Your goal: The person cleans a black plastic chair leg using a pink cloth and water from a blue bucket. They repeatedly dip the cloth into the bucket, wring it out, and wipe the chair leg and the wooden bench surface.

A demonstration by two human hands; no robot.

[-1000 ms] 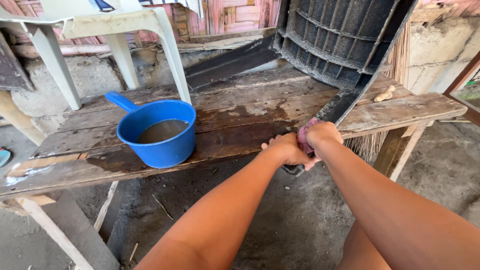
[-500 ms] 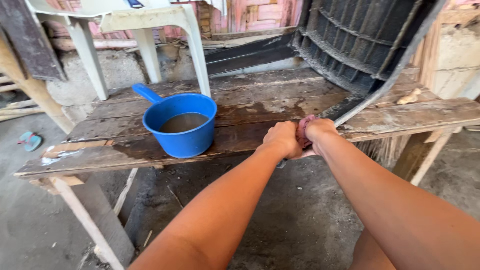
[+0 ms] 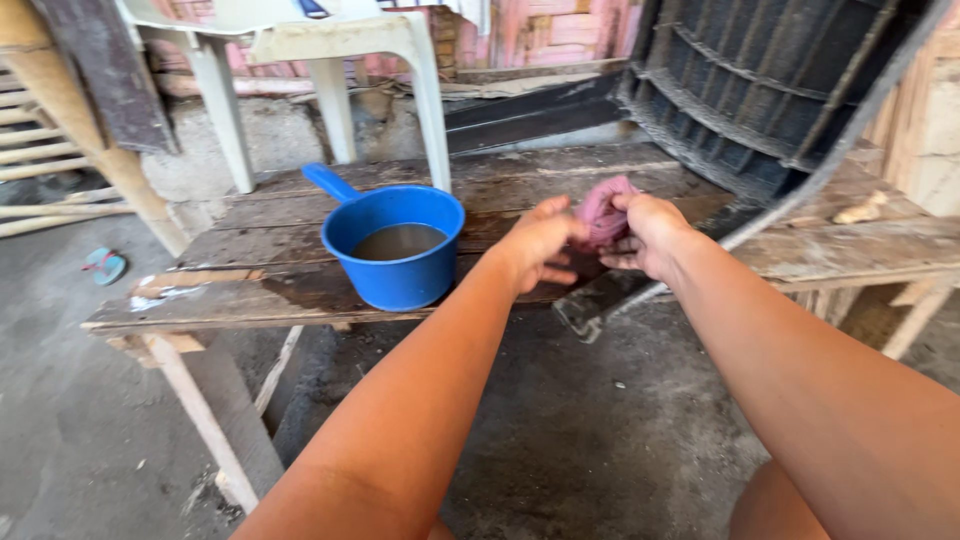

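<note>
Both hands out over the front edge of the wet wooden bench (image 3: 250, 300), a wadded pink cloth (image 3: 603, 210) pinched between them. Left hand (image 3: 540, 243) curled against the cloth's left side, fingers bent and partly spread, thumb up on the wad. Right hand (image 3: 650, 232) closed on the cloth's right side, fingers wrapped under and behind it. Cloth bunched into 1 lump, lifted clear of the bench top, just right of the blue dipper (image 3: 395, 247).

Dipper upright on the bench planks, handle pointing away and to the left, murky brown water inside, well short of the rim. Left hand near the dipper's right wall, not touching. Black ribbed grille (image 3: 760, 90) leaning at the bench's far right corner, its lower end (image 3: 600, 300) hanging past the front edge, just below the hands. White plastic chair (image 3: 330, 60) behind the dipper, legs on the ground at the back of the bench. Small blue sandal (image 3: 105, 265) on the concrete floor, well left of the bench.
</note>
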